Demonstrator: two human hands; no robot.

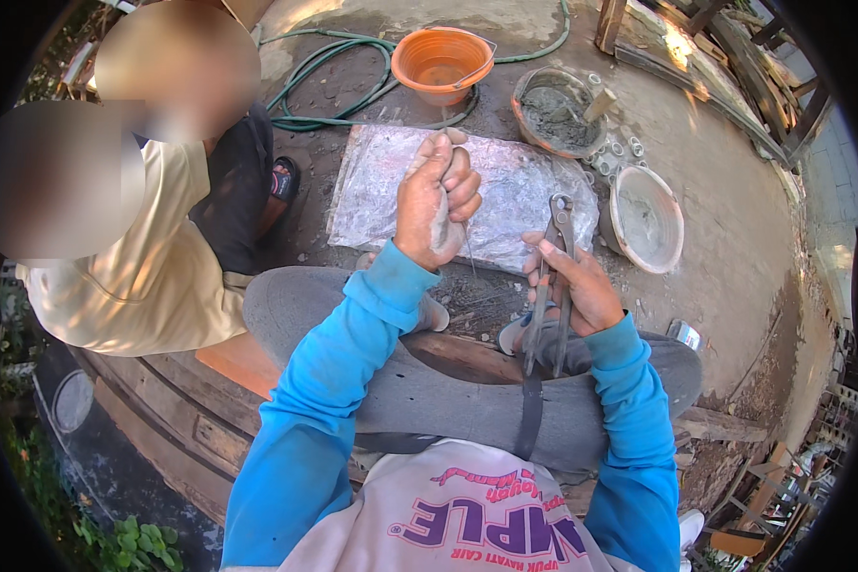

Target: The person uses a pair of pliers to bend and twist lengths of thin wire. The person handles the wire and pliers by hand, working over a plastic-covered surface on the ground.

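Observation:
My left hand is raised in front of me, its dusty fingers curled into a fist. A thin dark wire shows just below that fist and seems to come out of it; the rest is hidden by the fingers. To the right, my right hand grips dark metal pincers by the handles. The pincers' rounded jaws point away from me and the long handles point back toward my lap. Beyond both hands a whitish plastic sheet covers a flat slab or board on the ground.
An orange bucket and a coiled green hose lie beyond the sheet. A tub of wet grey mortar and a mortar-smeared basin stand at right. Another person sits close on my left. A can stands by my right knee.

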